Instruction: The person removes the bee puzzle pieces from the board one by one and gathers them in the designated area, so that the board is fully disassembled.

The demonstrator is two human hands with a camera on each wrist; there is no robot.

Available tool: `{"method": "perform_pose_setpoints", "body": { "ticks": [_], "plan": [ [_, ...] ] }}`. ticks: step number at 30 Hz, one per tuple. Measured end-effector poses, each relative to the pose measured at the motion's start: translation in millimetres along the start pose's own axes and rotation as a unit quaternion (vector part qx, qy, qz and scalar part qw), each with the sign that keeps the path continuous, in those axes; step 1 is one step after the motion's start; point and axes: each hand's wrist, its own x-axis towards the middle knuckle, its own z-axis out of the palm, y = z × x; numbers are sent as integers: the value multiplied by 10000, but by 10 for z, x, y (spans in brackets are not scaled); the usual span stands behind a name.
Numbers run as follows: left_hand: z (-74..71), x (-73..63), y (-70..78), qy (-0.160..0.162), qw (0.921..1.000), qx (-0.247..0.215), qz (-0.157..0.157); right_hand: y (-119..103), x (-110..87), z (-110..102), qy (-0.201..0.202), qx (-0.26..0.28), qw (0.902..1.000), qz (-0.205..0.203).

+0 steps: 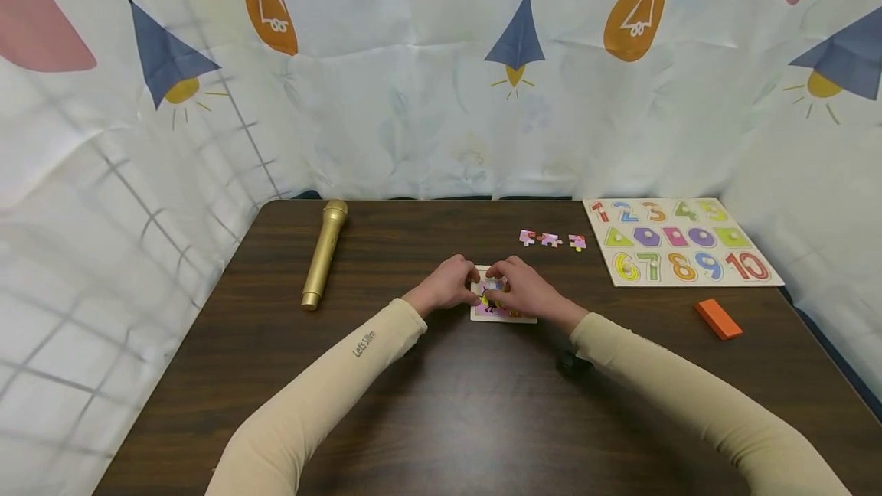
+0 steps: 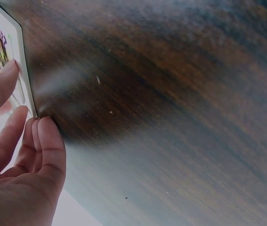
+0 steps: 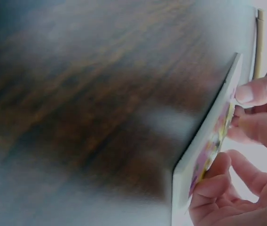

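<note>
The left hand (image 1: 449, 286)'s bent fingers and thumb hold the puzzle board (image 1: 492, 320) by its left edge; the right hand (image 1: 532, 295)'s, a little apart, reach onto its picture, and whether they pinch a piece I cannot tell. The board lies between both hands, long axis seemingly left to right. Tabletop (image 1: 441, 419) stretches on its near side; three jigsaw pieces (image 1: 550, 240) lie far right, nearer the right hand

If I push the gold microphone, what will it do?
The gold microphone will probably roll sideways, since its handle looks round. It might curve, because its head looks wider than its handle. It likely won't tip over, as it lies on its side.
</note>
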Motion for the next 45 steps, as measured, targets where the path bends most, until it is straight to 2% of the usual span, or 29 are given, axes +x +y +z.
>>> {"method": "perform_pose_setpoints", "body": {
  "ticks": [5,15,22,34,40,45],
  "plan": [
    [6,-7,-9,37,10000,7,10,8,-16,42,-37,-103,9993,-365],
    [7,-4,-18,83,9999,25,99,21,-21,27,35,-534,9966,-622],
    [-4,13,11,112,9999,26,101,74,-62,-40,110,-710,9952,-661],
    [25,38,39,217,9997,77,-98,134,-33,-21,213,-836,9928,-837],
    [33,27,39,255,9994,92,-198,100,-34,-33,124,-992,9918,-795],
    [26,30,54,247,9995,67,-160,117,-55,-60,81,-1014,9917,-783]
  ]
}}
